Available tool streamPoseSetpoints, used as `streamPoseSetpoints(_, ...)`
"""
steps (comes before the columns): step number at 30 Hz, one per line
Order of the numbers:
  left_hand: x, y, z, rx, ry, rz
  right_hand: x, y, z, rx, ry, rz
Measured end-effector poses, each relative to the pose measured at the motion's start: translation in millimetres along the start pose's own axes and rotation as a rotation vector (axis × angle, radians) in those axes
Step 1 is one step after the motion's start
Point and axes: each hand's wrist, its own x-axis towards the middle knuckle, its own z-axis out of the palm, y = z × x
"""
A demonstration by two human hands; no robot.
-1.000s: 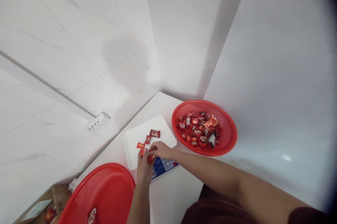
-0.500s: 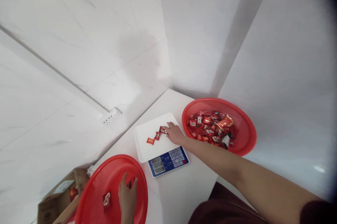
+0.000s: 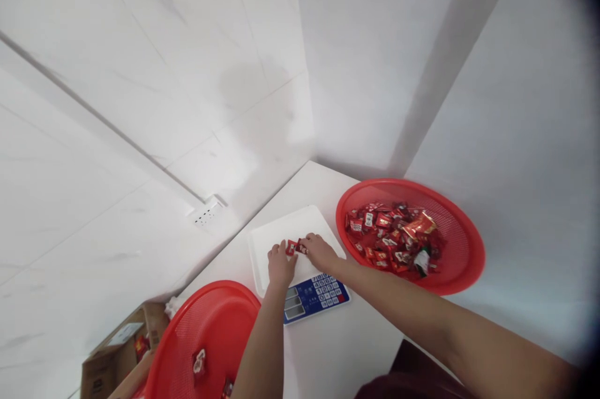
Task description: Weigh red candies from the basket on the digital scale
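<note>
Both of my hands are over the white weighing tray (image 3: 265, 239) of a digital scale with a blue keypad (image 3: 323, 292). My left hand (image 3: 281, 266) is at the tray's middle, its thumb and fingers closed around a small red wrapped candy (image 3: 291, 247). Just to the right, the fingers of my right hand (image 3: 322, 253) are closed on a darker red wrapped candy (image 3: 302, 247). These two candies lie close together between my fingertips. Whatever lies beneath my left palm is hidden.
A red mesh basket (image 3: 462, 242) full of wrapped candies stands at the right. Another red basket (image 3: 222, 289) at lower left holds a few candies. Beside it are a cardboard box (image 3: 105, 368) and another person's forearm (image 3: 134, 380). Walls meet behind the white table (image 3: 312, 183).
My left hand has moved from the left basket up to the scale tray. My right hand stays at the tray, and the candies there are closer together. The view has shifted slightly.
</note>
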Motion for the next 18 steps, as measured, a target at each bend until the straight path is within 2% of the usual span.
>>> streamPoseSetpoints(4, 15.0, 7.2, 11.0, -0.146, -0.023, -0.052, 5.2, 1.5, 4.5, 0.155, 0.04, 0.055)
streamPoseSetpoints(8, 16.9, 13.5, 21.0, -0.403, -0.077, -0.14, 10.2, 2.3, 10.0, 0.316, 0.053, 0.085)
streamPoseSetpoints(13, 7.6, 23.4, 26.9, -0.745, -0.108, -0.297, 9.7, -1.9, 12.3, 0.521, 0.016, 0.119)
streamPoseSetpoints(18, -12.1, 31.3, 16.4, -0.964, -0.086, -0.381, -3.6, -18.0, 3.7, 0.655, 0.013, 0.122)
